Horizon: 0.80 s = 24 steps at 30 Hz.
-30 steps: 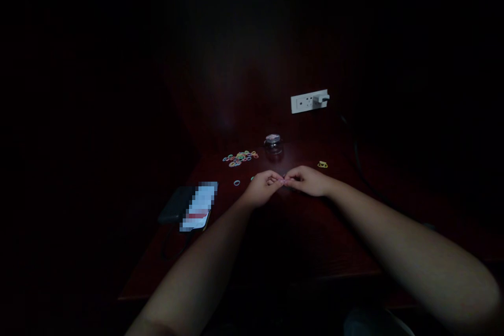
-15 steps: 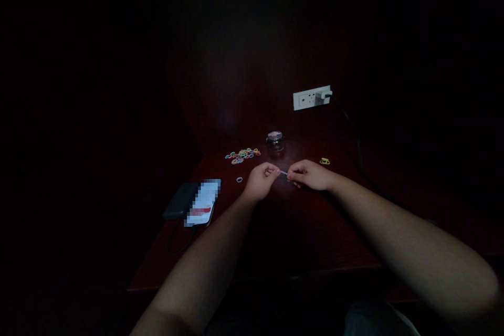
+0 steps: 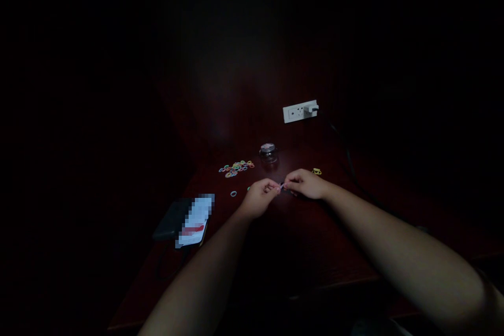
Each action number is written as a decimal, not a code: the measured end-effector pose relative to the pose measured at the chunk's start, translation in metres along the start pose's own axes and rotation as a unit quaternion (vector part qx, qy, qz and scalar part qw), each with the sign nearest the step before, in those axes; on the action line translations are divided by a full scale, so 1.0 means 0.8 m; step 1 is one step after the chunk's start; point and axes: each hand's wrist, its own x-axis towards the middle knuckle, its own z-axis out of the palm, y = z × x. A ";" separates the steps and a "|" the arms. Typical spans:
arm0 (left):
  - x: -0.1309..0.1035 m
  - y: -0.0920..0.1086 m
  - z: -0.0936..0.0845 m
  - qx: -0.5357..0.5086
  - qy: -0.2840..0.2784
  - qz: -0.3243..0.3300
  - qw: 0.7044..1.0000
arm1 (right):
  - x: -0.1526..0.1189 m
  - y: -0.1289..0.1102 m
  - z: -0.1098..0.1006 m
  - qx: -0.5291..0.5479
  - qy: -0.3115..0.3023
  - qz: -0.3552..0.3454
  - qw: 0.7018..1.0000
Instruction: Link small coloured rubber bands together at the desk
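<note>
My left hand and my right hand are close together over the dark red table. Between their fingertips is a small pale purple band, pinched from both sides. Beyond my left hand lies a loose pile of coloured rubber bands. A single light blue band rests apart from it, left of my left hand. A bit of green shows at the edge of my left hand. Some yellow bands lie behind my right wrist. A small clear lidded jar stands behind my hands.
At the table's left edge, a phone with a lit screen lies beside a dark flat object. A white wall socket with a plug is at the back, its dark cable running down to the right.
The camera view has shifted, so the scene sits lower and slightly left. My hands have come a little closer together, and the purple band between them looks shorter. Green now shows beside my left hand.
</note>
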 end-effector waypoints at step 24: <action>0.004 0.000 -0.003 0.022 0.134 0.018 0.991 | -0.002 -0.019 0.013 0.017 -0.016 -0.008 1.000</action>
